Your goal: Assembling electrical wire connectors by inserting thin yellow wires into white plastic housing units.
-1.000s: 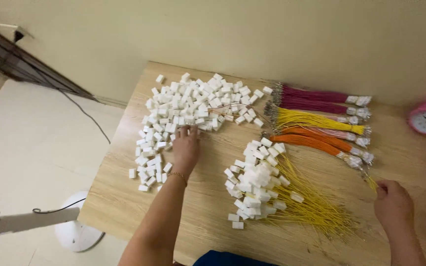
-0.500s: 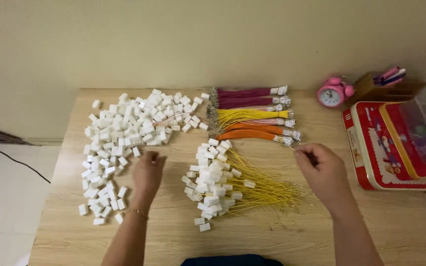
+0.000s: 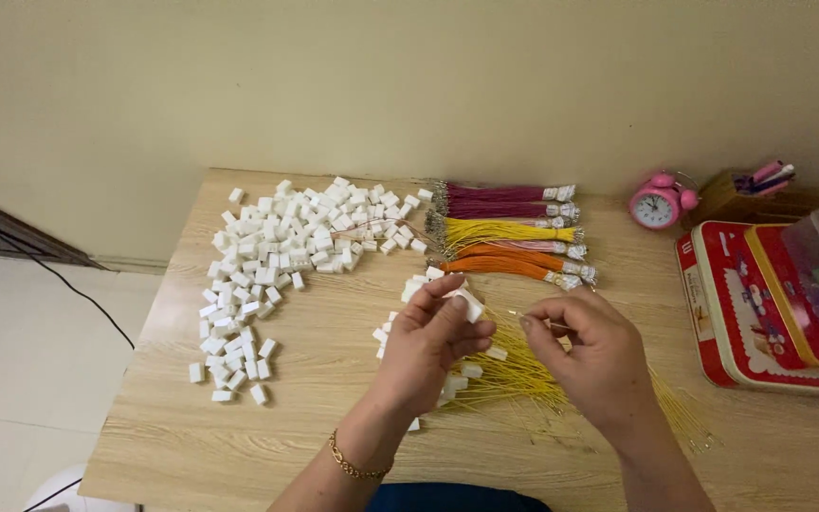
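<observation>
One white connector (image 3: 469, 304) between left fingers (image 3: 447, 308)

Both forearms are bare, with no sleeves showing anywhere along them. The left hand (image 3: 428, 346) carries a thin gold-coloured chain bracelet (image 3: 351, 461) at the wrist, made of small links, lying loosely across the arm. The right hand (image 3: 591, 356) wears no bracelet, watch or visible ring. The fingers (image 3: 443, 305) of both hands are bare, without gloves, and the nails look short and unpainted. At 6 o'clock, a strip of dark blue clothing (image 3: 447, 499) shows between the forearms.
</observation>
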